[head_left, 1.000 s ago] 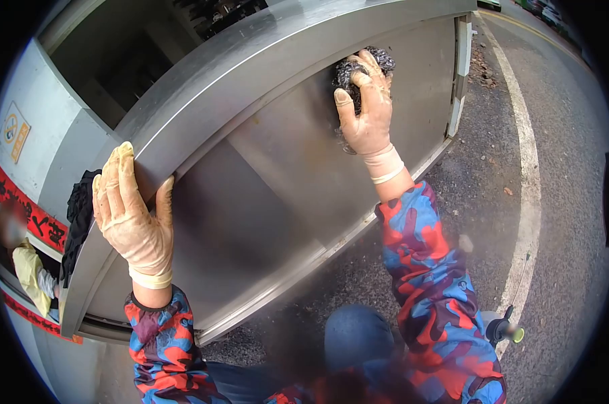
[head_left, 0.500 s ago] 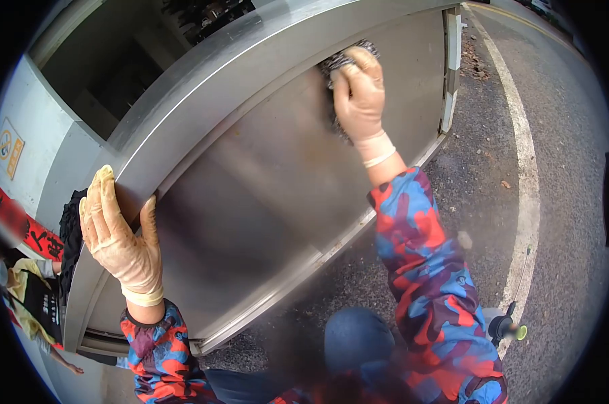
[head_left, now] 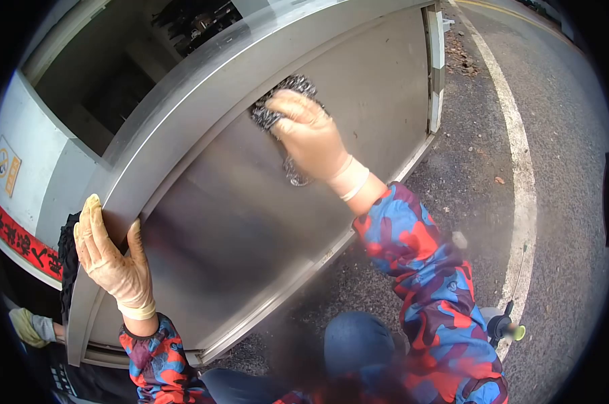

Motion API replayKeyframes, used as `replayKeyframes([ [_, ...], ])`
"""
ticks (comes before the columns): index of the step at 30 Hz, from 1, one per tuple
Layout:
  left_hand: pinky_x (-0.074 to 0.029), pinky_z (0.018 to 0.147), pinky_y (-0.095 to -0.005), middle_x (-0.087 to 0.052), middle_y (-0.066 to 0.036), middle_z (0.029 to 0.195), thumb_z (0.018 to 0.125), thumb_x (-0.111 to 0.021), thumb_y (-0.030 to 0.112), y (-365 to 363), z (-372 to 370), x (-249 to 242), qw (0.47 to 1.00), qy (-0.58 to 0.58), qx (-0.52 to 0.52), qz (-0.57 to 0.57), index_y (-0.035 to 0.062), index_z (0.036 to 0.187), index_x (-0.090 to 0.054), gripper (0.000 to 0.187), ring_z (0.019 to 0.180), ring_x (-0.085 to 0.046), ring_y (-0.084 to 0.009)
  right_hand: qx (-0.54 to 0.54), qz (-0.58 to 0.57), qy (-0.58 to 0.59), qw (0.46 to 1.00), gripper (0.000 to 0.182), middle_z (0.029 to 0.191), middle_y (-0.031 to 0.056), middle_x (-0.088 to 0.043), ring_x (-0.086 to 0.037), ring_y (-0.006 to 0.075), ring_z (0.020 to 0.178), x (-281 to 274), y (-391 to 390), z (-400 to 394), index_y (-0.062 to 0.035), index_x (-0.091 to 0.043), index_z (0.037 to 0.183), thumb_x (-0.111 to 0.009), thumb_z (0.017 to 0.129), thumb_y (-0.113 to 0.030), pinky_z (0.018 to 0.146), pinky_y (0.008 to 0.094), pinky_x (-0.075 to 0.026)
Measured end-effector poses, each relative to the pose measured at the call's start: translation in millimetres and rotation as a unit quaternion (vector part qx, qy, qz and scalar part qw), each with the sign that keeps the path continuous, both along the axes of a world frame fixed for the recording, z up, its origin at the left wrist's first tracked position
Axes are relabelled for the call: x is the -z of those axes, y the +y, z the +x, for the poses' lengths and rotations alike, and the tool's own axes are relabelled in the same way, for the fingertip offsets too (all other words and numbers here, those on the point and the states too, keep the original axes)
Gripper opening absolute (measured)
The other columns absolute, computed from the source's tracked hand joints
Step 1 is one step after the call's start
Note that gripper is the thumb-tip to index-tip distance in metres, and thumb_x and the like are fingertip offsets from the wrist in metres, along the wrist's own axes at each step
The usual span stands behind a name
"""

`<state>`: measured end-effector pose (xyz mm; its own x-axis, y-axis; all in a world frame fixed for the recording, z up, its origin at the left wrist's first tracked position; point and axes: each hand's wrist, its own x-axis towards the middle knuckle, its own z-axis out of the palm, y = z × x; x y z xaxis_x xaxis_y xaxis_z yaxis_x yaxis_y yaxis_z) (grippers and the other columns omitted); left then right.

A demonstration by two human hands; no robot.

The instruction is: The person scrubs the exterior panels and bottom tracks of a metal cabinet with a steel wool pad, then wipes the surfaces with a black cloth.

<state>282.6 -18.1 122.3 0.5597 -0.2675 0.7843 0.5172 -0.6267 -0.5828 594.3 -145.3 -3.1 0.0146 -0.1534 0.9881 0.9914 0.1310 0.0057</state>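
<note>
A large stainless steel panel (head_left: 251,202) leans in front of me on the asphalt. My right hand (head_left: 311,138), in a beige rubber glove, presses a steel wool scourer (head_left: 277,101) against the panel's upper part, just below its folded top rim. My left hand (head_left: 109,259), also gloved, grips the panel's left edge with the fingers laid flat on the rim. Both arms wear red-and-blue patterned sleeves.
A white line (head_left: 520,168) runs along the asphalt road at right. Behind the panel stands a white stall wall with a red banner (head_left: 22,239). Another person's sleeve (head_left: 35,326) shows at lower left. My knee (head_left: 355,340) is at the bottom, with a small handle (head_left: 506,330) beside it.
My right hand has dragged the scourer leftward along the panel under the rim. My left hand has slid lower on the left edge.
</note>
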Motion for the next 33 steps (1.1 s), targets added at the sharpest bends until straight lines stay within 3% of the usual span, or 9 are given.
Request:
replayKeyframes([
  [5, -0.039, 0.106, -0.0443, -0.059, -0.014, 0.131, 0.087, -0.070, 0.022, -2, 3, 3, 1.000, -0.014, -0.015, 0.002, -0.0013, 0.132, -0.051, 0.055, 0.120, -0.055, -0.0340, 0.223, 0.180, 0.155, 0.945, 0.008, 0.105, 0.0168, -0.065, -0.060, 0.0344, 0.102, -14, -37, 159, -0.0025, -0.065, 0.088, -0.065, 0.082, -0.008, 0.091, 0.0398, -0.048],
  [8, -0.039, 0.105, -0.0440, -0.060, -0.013, 0.130, 0.087, -0.071, 0.023, 1, 3, 2, 1.000, -0.012, 0.005, 0.009, -0.0009, 0.133, -0.051, 0.055, 0.119, -0.055, -0.0338, 0.275, 0.118, 0.332, 0.895, 0.020, 0.107, 0.0158, -0.065, -0.058, 0.0333, 0.106, -22, -78, 254, -0.0025, -0.069, 0.094, -0.062, 0.085, -0.019, 0.094, 0.0402, -0.045],
  [11, -0.040, 0.105, -0.0438, -0.060, -0.014, 0.129, 0.086, -0.072, 0.023, -4, 4, 1, 1.000, -0.011, 0.012, 0.007, -0.0008, 0.131, -0.052, 0.055, 0.118, -0.056, -0.0341, 0.240, 0.170, 0.284, 0.913, 0.022, 0.109, 0.0164, -0.065, -0.057, 0.0335, 0.109, -24, -55, 209, -0.0019, -0.069, 0.098, -0.059, 0.087, -0.018, 0.096, 0.0404, -0.044],
  [14, -0.041, 0.103, -0.0433, -0.061, -0.015, 0.128, 0.084, -0.073, 0.025, -7, 6, 1, 1.000, -0.012, 0.012, 0.001, -0.0009, 0.129, -0.053, 0.056, 0.117, -0.056, -0.0354, 0.145, 0.140, 0.217, 0.955, 0.018, 0.118, 0.0236, -0.059, -0.052, 0.0402, 0.115, -14, -9, 66, 0.0033, -0.065, 0.099, -0.060, 0.086, -0.008, 0.100, 0.0449, -0.041],
  [19, -0.041, 0.103, -0.0436, -0.061, -0.015, 0.126, 0.083, -0.075, 0.026, -5, 6, -1, 1.000, -0.010, 0.020, 0.002, -0.0001, 0.128, -0.054, 0.056, 0.116, -0.057, -0.0354, 0.027, 0.019, 0.069, 0.997, 0.021, 0.118, 0.0107, -0.063, -0.052, 0.0331, 0.122, -3, 64, -108, -0.0065, -0.068, 0.094, -0.071, 0.074, -0.006, 0.099, 0.0447, -0.044],
  [25, -0.042, 0.100, -0.0434, -0.062, -0.013, 0.123, 0.075, -0.080, 0.022, -9, 8, 0, 0.999, -0.018, 0.029, -0.001, 0.0013, 0.125, -0.056, 0.059, 0.115, -0.058, -0.0331, 0.006, -0.144, -0.038, 0.989, 0.017, 0.118, 0.0097, -0.063, -0.056, 0.0285, 0.117, 33, 45, -102, -0.0096, -0.068, 0.094, -0.069, 0.077, -0.007, 0.098, 0.0420, -0.046],
  [27, -0.042, 0.100, -0.0435, -0.063, -0.013, 0.123, 0.075, -0.080, 0.023, -6, 9, 0, 0.999, -0.023, 0.038, 0.002, 0.0016, 0.125, -0.056, 0.059, 0.114, -0.058, -0.0329, -0.126, -0.147, -0.040, 0.980, 0.015, 0.117, 0.0067, -0.064, -0.059, 0.0266, 0.114, 49, 38, -103, -0.0091, -0.067, 0.091, -0.069, 0.076, -0.008, 0.094, 0.0409, -0.048],
  [29, -0.042, 0.100, -0.0437, -0.063, -0.013, 0.123, 0.075, -0.080, 0.023, -6, 11, 2, 0.999, -0.024, 0.047, 0.003, 0.0019, 0.125, -0.056, 0.060, 0.114, -0.058, -0.0326, -0.026, -0.151, -0.049, 0.987, 0.013, 0.109, 0.0078, -0.067, -0.061, 0.0278, 0.109, 40, 42, -95, -0.0074, -0.065, 0.083, -0.068, 0.070, -0.005, 0.092, 0.0403, -0.050],
  [33, -0.041, 0.101, -0.0439, -0.063, -0.012, 0.123, 0.075, -0.081, 0.025, -6, 9, 3, 0.999, -0.029, 0.039, -0.001, 0.0031, 0.126, -0.056, 0.061, 0.115, -0.058, -0.0321, 0.000, -0.031, 0.011, 0.999, 0.008, 0.117, 0.0035, -0.066, -0.059, 0.0224, 0.117, -4, 48, -98, -0.0126, -0.066, 0.089, -0.063, 0.082, -0.012, 0.086, 0.0407, -0.050],
])
